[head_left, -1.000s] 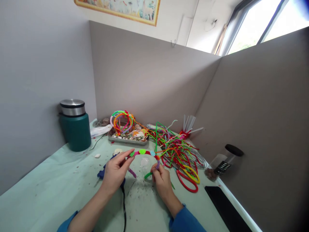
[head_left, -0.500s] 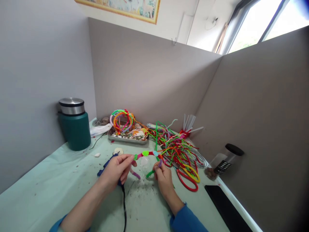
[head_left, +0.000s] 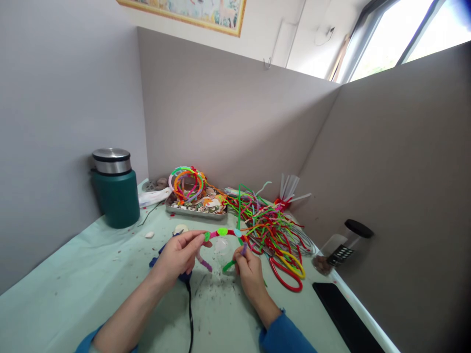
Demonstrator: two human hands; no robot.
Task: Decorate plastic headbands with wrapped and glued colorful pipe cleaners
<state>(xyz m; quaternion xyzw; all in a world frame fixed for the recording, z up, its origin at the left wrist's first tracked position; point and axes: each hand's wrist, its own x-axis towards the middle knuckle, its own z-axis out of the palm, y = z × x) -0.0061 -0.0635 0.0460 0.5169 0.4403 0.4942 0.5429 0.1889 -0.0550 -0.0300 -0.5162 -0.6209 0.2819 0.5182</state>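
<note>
A curved band of coloured pipe cleaner (head_left: pixel 231 232) with green, yellow-green and light blue round pieces on it is held up over the table. My left hand (head_left: pixel 181 255) pinches its left part, beside a green round piece; a purple end hangs below the fingers. My right hand (head_left: pixel 249 268) grips the right part, where purple and green ends show. Partly behind my left hand lies a dark blue tool (head_left: pixel 156 260) with a black cord. A tangle of coloured pipe cleaners (head_left: pixel 267 220) lies beyond my right hand.
Coloured rings (head_left: pixel 187 184) rest on a metal tray (head_left: pixel 196 213) of shells. A green bottle (head_left: pixel 117 198) stands at left. Scissors with red and yellow handles (head_left: pixel 289 274), a black flat object (head_left: pixel 342 314) and a clear jar (head_left: pixel 340 247) are at right.
The fingers of my left hand have shifted slightly on the band, and more of the green round piece shows. My right hand keeps its hold.
</note>
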